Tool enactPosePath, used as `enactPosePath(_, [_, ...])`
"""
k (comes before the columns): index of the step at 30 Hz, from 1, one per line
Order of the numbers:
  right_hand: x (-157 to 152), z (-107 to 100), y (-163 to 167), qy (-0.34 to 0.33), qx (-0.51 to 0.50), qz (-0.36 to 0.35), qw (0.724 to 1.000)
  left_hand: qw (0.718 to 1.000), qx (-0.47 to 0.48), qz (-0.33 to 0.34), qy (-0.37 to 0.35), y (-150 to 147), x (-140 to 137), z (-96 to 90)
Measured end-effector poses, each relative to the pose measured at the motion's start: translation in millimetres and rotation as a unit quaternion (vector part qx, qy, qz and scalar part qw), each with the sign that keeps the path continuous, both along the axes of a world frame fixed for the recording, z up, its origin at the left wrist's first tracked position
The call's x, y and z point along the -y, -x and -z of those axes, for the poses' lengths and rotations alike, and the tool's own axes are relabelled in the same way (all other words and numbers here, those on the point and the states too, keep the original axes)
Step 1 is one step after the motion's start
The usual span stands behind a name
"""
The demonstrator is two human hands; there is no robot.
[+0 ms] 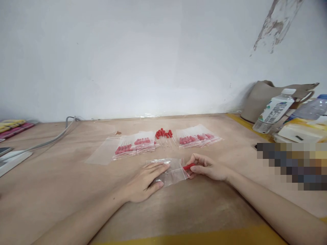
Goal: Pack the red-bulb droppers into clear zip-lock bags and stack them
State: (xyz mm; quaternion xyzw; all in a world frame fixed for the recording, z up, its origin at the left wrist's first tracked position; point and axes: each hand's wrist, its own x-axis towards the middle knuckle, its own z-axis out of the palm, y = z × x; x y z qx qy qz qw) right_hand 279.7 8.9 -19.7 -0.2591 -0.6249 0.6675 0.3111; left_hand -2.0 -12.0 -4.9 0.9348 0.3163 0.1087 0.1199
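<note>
Bag (173, 175), clear and flat, lies on the counter (209, 207) in the middle of the near part, its mouth toward the right. The left hand (144, 182) rests palm down on the bag's left part, fingers stretched out and thumb apart. The right hand (204, 168) pinches a red piece (189, 166) between thumb and fingers at the bag's mouth; how far it reaches inside, I cannot tell. Just beyond the bag, loose droppers (163, 134) with red bulbs lie in a cluster, between filled bags on the left (125, 148) and filled bags on the right (198, 137). At far right a bottle (274, 110) leans near a brown pouch (258, 98); a grey cable (51, 139) crosses the left side.
</note>
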Motion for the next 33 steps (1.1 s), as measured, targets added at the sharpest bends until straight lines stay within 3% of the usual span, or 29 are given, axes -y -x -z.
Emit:
enactPosePath(4, [3,0,8,-0.001,-0.004,0.030,1.000,1.000,0.001,-0.006,0.007,0,0,-0.1])
enactPosePath(8, [1,-2,7,-0.039,0.066,0.063,0.995,0.999,0.046,0.011,0.017,-1,0,-0.1])
enactPosePath(13, [-6,-2,-7,-0.050,0.131,0.033,0.990,0.993,0.110,0.009,0.029,0,0,1.3])
enactPosePath(19, [-6,-2,-4,-0.061,0.163,0.047,0.984,0.993,0.113,0.030,0.033,-1,-1,2.8])
enactPosePath(25, [-1,-8,4,-0.135,0.238,0.092,0.958,0.993,0.108,0.030,0.029,-2,-1,3.0])
enactPosePath(30, [5,-8,16,-0.088,0.198,0.146,0.965,0.993,0.110,0.024,0.027,-3,-2,3.5])
enactPosePath(33, [7,-8,15,-0.054,0.204,0.121,0.970,0.993,0.113,0.027,0.028,-4,-1,3.3])
